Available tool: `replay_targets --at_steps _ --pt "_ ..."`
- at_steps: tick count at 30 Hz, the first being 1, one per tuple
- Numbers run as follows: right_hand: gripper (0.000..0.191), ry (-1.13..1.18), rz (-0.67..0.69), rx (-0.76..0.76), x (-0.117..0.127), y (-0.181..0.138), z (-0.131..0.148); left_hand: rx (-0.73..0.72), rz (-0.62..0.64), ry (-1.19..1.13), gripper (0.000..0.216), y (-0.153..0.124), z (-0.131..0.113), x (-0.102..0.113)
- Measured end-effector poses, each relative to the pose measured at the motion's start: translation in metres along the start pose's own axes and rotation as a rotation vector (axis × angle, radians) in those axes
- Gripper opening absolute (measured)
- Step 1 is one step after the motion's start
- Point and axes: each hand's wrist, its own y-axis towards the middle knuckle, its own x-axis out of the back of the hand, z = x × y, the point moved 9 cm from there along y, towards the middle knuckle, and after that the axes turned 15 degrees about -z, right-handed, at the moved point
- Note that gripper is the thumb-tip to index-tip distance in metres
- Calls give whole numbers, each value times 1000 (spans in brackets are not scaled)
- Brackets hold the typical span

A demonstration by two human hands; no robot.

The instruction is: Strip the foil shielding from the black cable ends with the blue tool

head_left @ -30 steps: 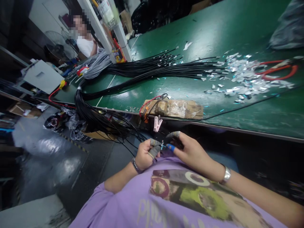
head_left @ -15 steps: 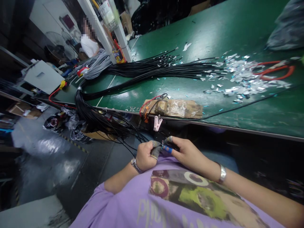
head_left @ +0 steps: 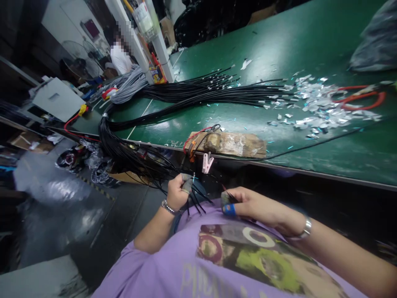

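My left hand [head_left: 179,192], with grey covers on its fingertips, is closed on a black cable whose thin light-blue and whitish end [head_left: 194,178] sticks up past the fingers. Several more black cable ends [head_left: 198,200] hang beside it over my lap. To the right, my right hand [head_left: 248,205] is closed too, with a blue wrap on the thumb and a grey cover on a finger. A thin dark piece with a reddish tip shows at its fingers; I cannot make out what it is. Both hands are apart, below the bench edge and close to a pink clothespin [head_left: 207,163].
On the green bench [head_left: 279,45] lie a wooden block [head_left: 237,144], a long bundle of black cables [head_left: 186,97], foil scraps [head_left: 319,107] and orange-handled scissors [head_left: 361,103]. Grey cables [head_left: 130,87] lie farther left. A person in white [head_left: 120,58] is in the background.
My hands have moved apart: the left went left and up with the cable, the right slightly right and down. Cable ends now show hanging between them.
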Motion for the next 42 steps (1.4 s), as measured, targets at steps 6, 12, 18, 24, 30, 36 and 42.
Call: replay_targets --at_steps 6,12,18,24,30,36,42 --pt "7 -407 -470 522 27 -1 42 300 145 -208 28 -15 0 -20" --pt "16 -585 -520 701 20 -8 53 333 217 -246 35 -24 -7 -36" --pt "8 -766 -503 634 14 -5 44 287 193 -225 35 -25 -8 -36" --pt "5 -783 -464 654 9 -9 46 179 144 -207 29 -23 -15 -32" --pt "11 -1017 -535 710 10 -12 48 56 174 -82 18 -26 -17 -31" --pt "17 -1260 -435 783 -2 -12 47 128 330 -36 20 -27 -12 -40" --pt "17 -1136 -522 895 9 -21 59 775 757 -402 57 -51 11 -77"
